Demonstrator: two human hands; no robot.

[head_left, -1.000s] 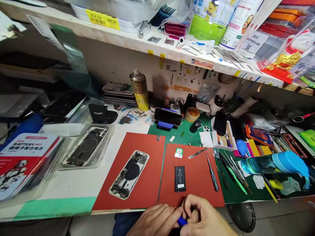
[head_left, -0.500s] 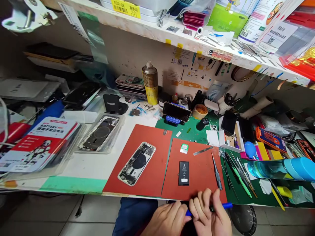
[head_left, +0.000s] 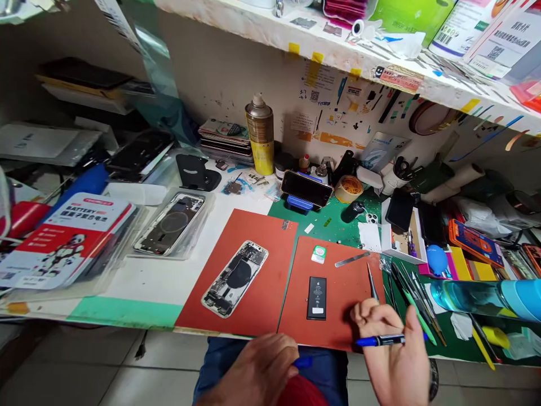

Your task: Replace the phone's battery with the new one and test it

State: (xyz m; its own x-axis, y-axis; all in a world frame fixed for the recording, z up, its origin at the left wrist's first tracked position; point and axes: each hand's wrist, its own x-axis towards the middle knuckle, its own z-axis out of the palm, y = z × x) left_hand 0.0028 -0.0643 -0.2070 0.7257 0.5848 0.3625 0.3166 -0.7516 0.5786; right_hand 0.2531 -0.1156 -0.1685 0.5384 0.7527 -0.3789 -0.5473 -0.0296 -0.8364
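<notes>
My right hand is at the bench's front edge, palm up, with a marker pen lying across its curled fingers. The pen has a dark printed barrel and blue ends. Lower and to the left, my left hand is closed around a blue pen cap, which pokes out past its fingers. Just beyond the hands a black phone battery with a small white label rests on a red mat. An opened phone housing with exposed inner parts lies on the mat's left half.
Tweezers, a thin metal blade and a green-white sticker surround the battery. Several hand tools and a blue bottle lie at the right. Another phone housing and a battery package stand left. A shelf overhangs the back.
My hands have moved apart. The pen has come out of its cap: my right hand carries the pen right and up, my left hand keeps the cap. The view has shifted slightly.
</notes>
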